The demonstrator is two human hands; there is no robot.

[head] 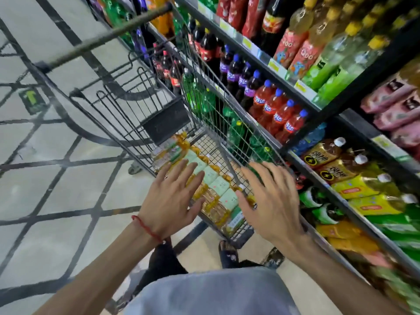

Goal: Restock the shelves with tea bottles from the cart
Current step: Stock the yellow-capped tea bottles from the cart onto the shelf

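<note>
1. Head view: the tea bottles [221, 186] lie in a row on the floor of the cart [205, 103].
2. Above the cart, the left hand [172, 198] and right hand [270, 201] hover with fingers spread, holding nothing.
3. The shelves [250, 45] stand right of the cart; restocking looks barely begun, with the whole row left to move.

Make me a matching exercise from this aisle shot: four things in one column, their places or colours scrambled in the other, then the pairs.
Things:
1. tea bottles
2. red string
3. red sodas
4. handle

Places or colours:
A. blue caps
B. lying in the cart
C. round the left wrist
D. at the cart's far end from the person

Pairs: 1-B, 2-C, 3-A, 4-D
</note>
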